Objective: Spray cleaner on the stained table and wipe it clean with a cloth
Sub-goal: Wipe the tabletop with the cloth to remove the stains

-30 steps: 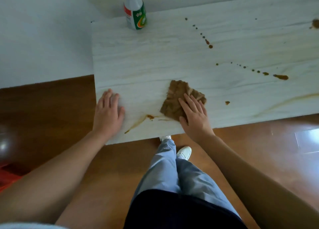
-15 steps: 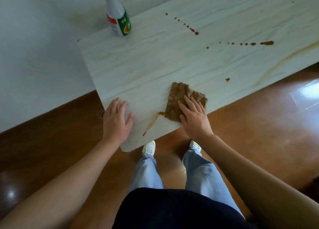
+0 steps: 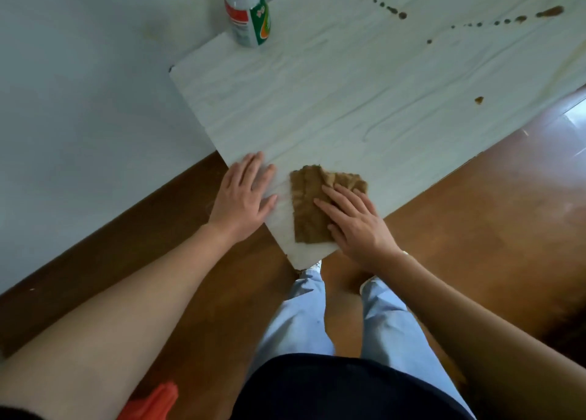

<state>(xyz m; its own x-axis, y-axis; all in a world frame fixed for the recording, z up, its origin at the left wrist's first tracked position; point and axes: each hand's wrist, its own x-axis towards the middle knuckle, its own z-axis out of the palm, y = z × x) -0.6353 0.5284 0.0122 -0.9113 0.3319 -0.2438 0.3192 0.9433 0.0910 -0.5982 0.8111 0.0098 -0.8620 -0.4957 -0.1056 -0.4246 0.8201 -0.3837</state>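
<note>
From the head view, our right hand (image 3: 355,223) lies flat on the brown cloth (image 3: 307,204), fingers straight and spread, pressing rather than gripping. The cloth sits on the table (image 3: 348,102) at its near corner. Our left hand (image 3: 244,197) rests open on the table's left edge and holds nothing.

To wipe well, we should keep the palm's weight even and the folds flat, then sweep toward the table's far right, where drops of brown stain (image 3: 402,15) remain. The spray bottle (image 3: 249,17) stands at the table's far left corner.

The cloth's long axis runs from the table's near corner toward its far side, with the rumpled end farthest from us.
</note>
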